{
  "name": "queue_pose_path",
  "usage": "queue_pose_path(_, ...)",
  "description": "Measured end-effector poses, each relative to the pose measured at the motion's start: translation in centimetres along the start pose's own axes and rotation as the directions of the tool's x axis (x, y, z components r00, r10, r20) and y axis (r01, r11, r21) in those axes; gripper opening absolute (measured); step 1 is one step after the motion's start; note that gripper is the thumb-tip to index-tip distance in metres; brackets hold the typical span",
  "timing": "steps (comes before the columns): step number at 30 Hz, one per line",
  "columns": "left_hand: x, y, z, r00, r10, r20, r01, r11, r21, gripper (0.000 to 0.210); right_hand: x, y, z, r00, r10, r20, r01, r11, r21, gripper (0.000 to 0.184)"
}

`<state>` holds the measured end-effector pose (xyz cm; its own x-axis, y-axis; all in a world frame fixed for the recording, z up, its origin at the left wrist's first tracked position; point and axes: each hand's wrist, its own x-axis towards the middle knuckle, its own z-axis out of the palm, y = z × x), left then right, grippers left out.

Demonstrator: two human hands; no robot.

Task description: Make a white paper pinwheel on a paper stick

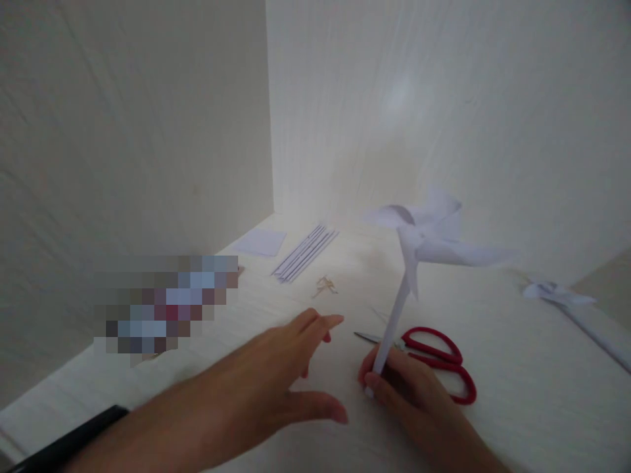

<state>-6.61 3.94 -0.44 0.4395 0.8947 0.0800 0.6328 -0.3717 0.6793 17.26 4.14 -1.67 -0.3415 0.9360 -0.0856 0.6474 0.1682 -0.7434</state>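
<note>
A white paper pinwheel (417, 240) stands tilted in my right hand (409, 387), whose fingers and thumb pinch the lower end of its paper stick (394, 322). To its left, my left hand (290, 368) hovers with thumb and fingers apart, holding nothing. Partly hidden behind the stick and my right hand lies a pair of scissors (434, 358) with red handles, its blade tips pointing left. Beyond my left hand rests a small pile of short, thin wooden-looking pieces (325, 286).
A second paper pinwheel (557, 294) lies at the right edge. Several thin white sticks (305, 253) and a stack of white paper squares (261, 242) are at the back. A blurred-out object (172, 305) sits left, a dark bar (73, 437) at lower left. Pale walls (394, 98) enclose the table.
</note>
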Motion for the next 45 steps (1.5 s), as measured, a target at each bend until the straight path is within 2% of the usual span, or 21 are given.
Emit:
queue_pose_path(2, 2.9, 1.5, 0.9, 0.982, 0.026, 0.189, 0.006, 0.986, -0.166, 0.069, 0.0, 0.0, -0.2, 1.000, -0.020, 0.010, 0.019, 0.998, 0.055, 0.022)
queue_pose_path(3, 4.2, 1.9, 1.5, 0.962, 0.090, 0.260, -0.025, 0.970, -0.243, 0.061, 0.0, 0.0, -0.2, 0.999, -0.031, 0.009, 0.030, 0.995, 0.090, 0.022)
queue_pose_path(5, 6.1, 2.3, 2.6, 0.944, 0.196, 0.264, -0.086, 0.922, -0.376, 0.039, 0.0, 0.1, -0.4, 0.999, -0.051, -0.003, 0.051, 0.990, 0.128, 0.022)
queue_pose_path(7, 7.0, 2.1, 3.6, 0.948, 0.207, 0.243, -0.082, 0.894, -0.440, 0.029, 0.1, 0.0, -0.5, 0.998, -0.060, -0.012, 0.061, 0.987, 0.147, 0.023)
queue_pose_path(11, 6.6, 1.5, 3.7, 0.936, 0.182, 0.302, -0.016, 0.877, -0.479, 0.030, 0.5, -0.1, -0.5, 1.000, -0.018, 0.000, 0.018, 0.982, 0.189, 0.021)
queue_pose_path(15, 6.0, 1.6, 2.7, 0.917, 0.152, 0.368, 0.027, 0.898, -0.439, 0.030, 0.4, 0.1, 0.0, 0.997, -0.044, -0.061, 0.055, 0.979, 0.196, 0.020)
queue_pose_path(20, 5.2, 1.5, 2.8, 0.914, 0.232, 0.332, -0.073, 0.901, -0.427, 0.061, 0.0, 0.1, 0.4, 0.993, -0.047, -0.106, 0.060, 0.990, 0.127, 0.015)
queue_pose_path(23, 3.8, 1.5, 3.6, 0.918, 0.277, 0.285, -0.166, 0.918, -0.360, 0.075, -0.2, 0.0, 0.5, 0.988, -0.089, -0.129, 0.100, 0.992, 0.080, 0.016)
queue_pose_path(25, 2.7, 1.5, 4.3, 0.919, 0.311, 0.242, -0.249, 0.934, -0.257, 0.077, -0.4, 0.2, 0.6, 0.979, -0.147, -0.142, 0.155, 0.987, 0.052, 0.015)
queue_pose_path(27, 1.6, 1.5, 5.2, 0.916, 0.352, 0.192, -0.336, 0.935, -0.110, 0.072, -0.6, 0.6, 0.7, 0.967, -0.206, -0.152, 0.215, 0.976, 0.046, 0.017)
queue_pose_path(30, -0.1, 1.5, 6.5, 0.885, 0.449, 0.120, -0.464, 0.873, 0.149, 0.066, -1.1, 1.4, 1.1, 0.949, -0.278, -0.152, 0.284, 0.959, 0.022, 0.019)
queue_pose_path(32, -1.0, 1.7, 7.1, 0.873, 0.469, 0.134, -0.488, 0.828, 0.277, 0.061, -1.5, 1.5, 1.5, 0.940, -0.303, -0.156, 0.306, 0.952, -0.005, 0.018)
queue_pose_path(36, -2.5, 2.8, 7.7, 0.869, 0.487, 0.085, -0.486, 0.808, 0.333, 0.066, -3.0, 0.8, 1.9, 0.925, -0.327, -0.192, 0.319, 0.945, -0.076, 0.016)
queue_pose_path(40, -3.0, 3.6, 8.1, 0.875, 0.485, 0.003, -0.448, 0.806, 0.387, 0.064, -3.8, 0.4, 2.1, 0.900, -0.379, -0.214, 0.356, 0.924, -0.139, 0.025)
queue_pose_path(45, -3.2, 3.2, 8.3, 0.866, 0.495, -0.067, -0.425, 0.801, 0.421, 0.048, -3.4, 1.1, 2.3, 0.887, -0.407, -0.220, 0.381, 0.912, -0.152, 0.027)
